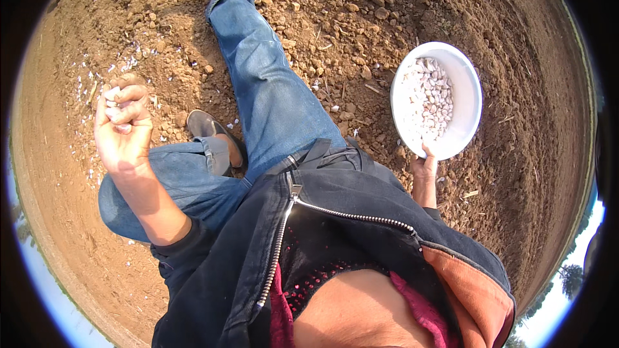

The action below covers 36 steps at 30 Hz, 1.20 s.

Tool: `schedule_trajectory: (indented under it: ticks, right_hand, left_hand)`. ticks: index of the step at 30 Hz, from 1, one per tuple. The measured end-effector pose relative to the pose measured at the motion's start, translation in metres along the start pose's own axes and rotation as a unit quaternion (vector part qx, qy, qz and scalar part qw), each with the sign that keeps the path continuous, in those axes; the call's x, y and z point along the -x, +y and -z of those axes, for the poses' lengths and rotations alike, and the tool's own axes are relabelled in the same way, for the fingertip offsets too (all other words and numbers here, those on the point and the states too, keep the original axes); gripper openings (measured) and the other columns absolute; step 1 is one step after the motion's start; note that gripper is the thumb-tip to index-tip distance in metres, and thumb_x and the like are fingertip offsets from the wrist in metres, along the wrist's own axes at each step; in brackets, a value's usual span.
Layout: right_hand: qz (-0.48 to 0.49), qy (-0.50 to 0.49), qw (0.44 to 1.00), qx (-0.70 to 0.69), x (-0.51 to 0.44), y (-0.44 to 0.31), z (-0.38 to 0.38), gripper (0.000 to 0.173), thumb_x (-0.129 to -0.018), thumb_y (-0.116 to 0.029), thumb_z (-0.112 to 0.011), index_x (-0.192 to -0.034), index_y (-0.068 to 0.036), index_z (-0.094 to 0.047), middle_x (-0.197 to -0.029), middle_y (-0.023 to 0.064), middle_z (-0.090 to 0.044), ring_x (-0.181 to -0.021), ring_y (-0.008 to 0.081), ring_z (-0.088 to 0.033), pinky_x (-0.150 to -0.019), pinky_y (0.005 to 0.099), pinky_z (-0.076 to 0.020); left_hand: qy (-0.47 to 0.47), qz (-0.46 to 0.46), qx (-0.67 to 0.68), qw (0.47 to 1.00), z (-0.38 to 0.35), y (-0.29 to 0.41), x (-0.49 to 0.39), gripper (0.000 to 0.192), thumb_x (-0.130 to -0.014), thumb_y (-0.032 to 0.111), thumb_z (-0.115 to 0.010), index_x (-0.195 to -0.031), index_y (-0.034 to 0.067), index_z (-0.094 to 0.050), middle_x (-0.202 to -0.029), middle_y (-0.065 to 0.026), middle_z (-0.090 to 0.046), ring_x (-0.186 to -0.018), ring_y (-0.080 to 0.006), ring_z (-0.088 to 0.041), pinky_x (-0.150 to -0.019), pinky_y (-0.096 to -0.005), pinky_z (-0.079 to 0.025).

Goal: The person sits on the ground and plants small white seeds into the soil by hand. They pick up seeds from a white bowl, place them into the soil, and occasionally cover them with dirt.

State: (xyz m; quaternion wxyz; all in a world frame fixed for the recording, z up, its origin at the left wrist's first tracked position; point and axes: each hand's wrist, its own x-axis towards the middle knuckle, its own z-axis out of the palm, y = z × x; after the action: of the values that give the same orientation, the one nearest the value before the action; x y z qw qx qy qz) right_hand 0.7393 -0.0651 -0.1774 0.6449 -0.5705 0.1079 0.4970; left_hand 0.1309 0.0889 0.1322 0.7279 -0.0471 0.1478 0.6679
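Note:
Several pale garlic cloves [112, 101] lie in my left hand [123, 121], which is raised on the left with its palm up and its fingers curled over them. On the right, my right hand [424, 166] grips the near rim of a white plastic bucket [466, 106], thumb over the edge and the other fingers mostly hidden beneath. The bucket is tilted so that its inside shows. A heap of garlic cloves [433, 96] covers part of its bottom. Sunlight washes out some of the cloves on the heap's left side.
Brown tilled soil [358, 38] with clods surrounds me, ridged on the right [512, 82]. Small white pieces [130, 63], too small to identify, are scattered on the left. One leg in jeans [271, 67] stretches forward; the other is bent, its dark shoe [205, 123] tucked in.

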Motion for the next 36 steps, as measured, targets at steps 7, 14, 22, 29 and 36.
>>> schedule_trajectory:
  ticks: [7, 14, 22, 29, 36]
  right_hand:
    - [0.027, -0.198, 0.976, 0.092, -0.031, -0.003, -0.149, 0.045, -0.083, 0.003, -0.061, -0.125, 0.001, -0.045, -0.104, 0.0138, -0.064, -0.073, 0.0177, -0.064, -0.041, 0.0233, -0.0407]
    - [0.048, -0.177, 0.967, 0.174, -0.122, 0.024, -0.317, 0.028, -0.088, -0.015, -0.065, -0.113, -0.004, -0.062, -0.099, 0.0088, -0.068, -0.079, 0.0209, -0.064, -0.065, 0.0339, -0.055]
    - [0.234, -0.31, 0.585, 0.712, -0.037, 0.105, -0.234, 0.023, -0.086, -0.025, -0.07, -0.106, -0.015, -0.074, -0.093, 0.0076, -0.074, -0.084, 0.018, -0.07, -0.081, 0.037, -0.0557]
    - [0.337, -0.354, 0.381, 0.785, -0.02, 0.156, -0.195, 0.009, -0.077, -0.011, -0.061, -0.081, -0.007, -0.069, -0.079, 0.0139, -0.069, -0.079, 0.0328, -0.069, -0.07, 0.0425, -0.0554]
    - [0.35, -0.348, 0.345, 0.798, -0.015, 0.164, -0.194, 0.01, -0.076, -0.011, -0.061, -0.082, -0.006, -0.068, -0.086, 0.0138, -0.069, -0.082, 0.0334, -0.068, -0.071, 0.0425, -0.0552]
  left_hand:
    - [0.029, -0.07, -0.02, 0.997, -0.008, 0.044, 0.045, 0.009, -0.093, 0.0, -0.045, -0.085, 0.002, -0.042, -0.084, -0.0077, -0.044, -0.069, -0.0148, -0.048, -0.042, -0.0215, -0.041]
    - [0.075, -0.094, -0.075, 0.99, -0.007, 0.056, 0.059, 0.008, -0.093, 0.001, -0.046, -0.086, 0.002, -0.042, -0.086, -0.0086, -0.045, -0.07, -0.0154, -0.049, -0.043, -0.0221, -0.042]
    - [0.125, -0.031, -0.074, 0.989, 0.003, 0.037, 0.037, 0.005, -0.095, 0.002, -0.045, -0.091, 0.0, -0.042, -0.088, -0.0085, -0.044, -0.072, -0.0159, -0.048, -0.045, -0.022, -0.044]
    - [0.128, -0.011, -0.095, 0.987, 0.006, 0.035, 0.033, 0.007, -0.095, 0.0, -0.044, -0.089, -0.001, -0.041, -0.091, -0.0099, -0.042, -0.073, -0.0146, -0.047, -0.042, -0.0188, -0.045]
    - [0.143, -0.068, -0.139, 0.978, 0.009, 0.028, 0.03, 0.009, -0.097, 0.0, -0.041, -0.089, -0.002, -0.038, -0.09, -0.0102, -0.04, -0.073, -0.014, -0.045, -0.042, -0.0184, -0.048]
